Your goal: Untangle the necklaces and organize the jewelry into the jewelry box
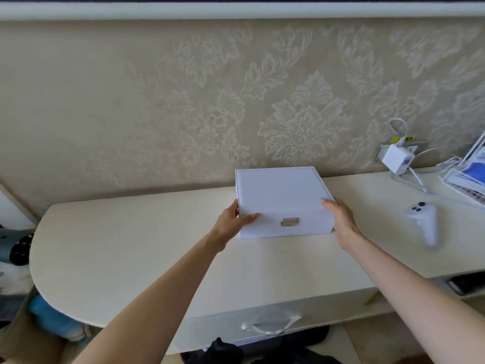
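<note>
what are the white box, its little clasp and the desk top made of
The jewelry box looks like card or board under a matte white covering, maybe faux leather; no gloss, crisp edges. Its clasp seems metal, with a dull golden sheen. The desk top looks like cream laminate: smooth, with faint grain lines.

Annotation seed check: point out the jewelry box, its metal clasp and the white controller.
jewelry box (280, 190), head view, middle of the closed lid.
clasp (290, 222), head view, centre of the metal plate on the box's front.
controller (426, 222), head view, upper handle below the buttons.
</note>
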